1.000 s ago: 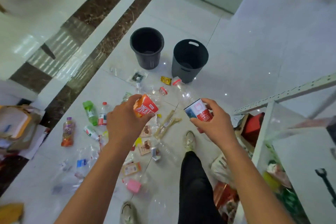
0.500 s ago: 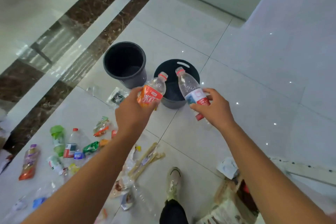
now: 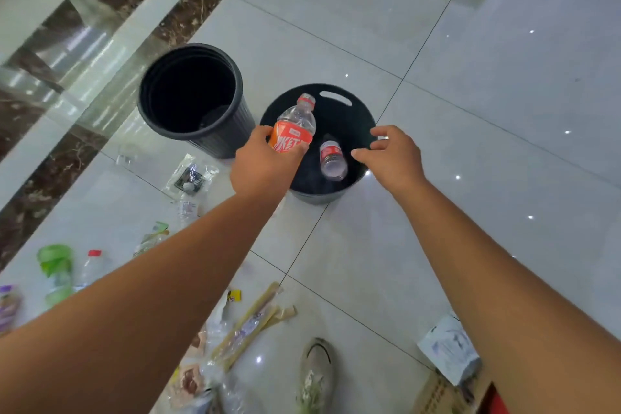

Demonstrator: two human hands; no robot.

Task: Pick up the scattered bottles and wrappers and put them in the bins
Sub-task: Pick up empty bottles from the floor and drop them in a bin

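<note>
Nearest the camera, a shoe [image 3: 317, 370] stands on glossy tile. Long tan wrappers [image 3: 248, 326] lie just to its left and a white packet [image 3: 448, 351] lies well to its right. Further left lie a green bottle [image 3: 55, 274] and a red-capped bottle [image 3: 90, 269], both on the floor and not yet binned.

The left hand [image 3: 265, 168] is wrapped round the label band of an orange-labelled bottle [image 3: 295, 129], with the cap pointing away over the mouth of the handled bin [image 3: 317, 197]. The right hand [image 3: 391, 155] hovers over the same bin, fingers loosely spread and holding nothing. A red-labelled bottle [image 3: 331, 158] sits within the bin's mouth, apart from those fingers. Whether it has come to rest cannot be told.

Beyond, to the left, stands the ribbed bin [image 3: 228, 141]. Its inside is dark and its contents cannot be made out.

Assessment: the bottles appear empty, so they should be light, with thin walls that give under a squeeze. The label band is the surest place to hold. The wrappers look flimsy and slick and lie flat on smooth tile. Pinch them at a raised edge.
</note>
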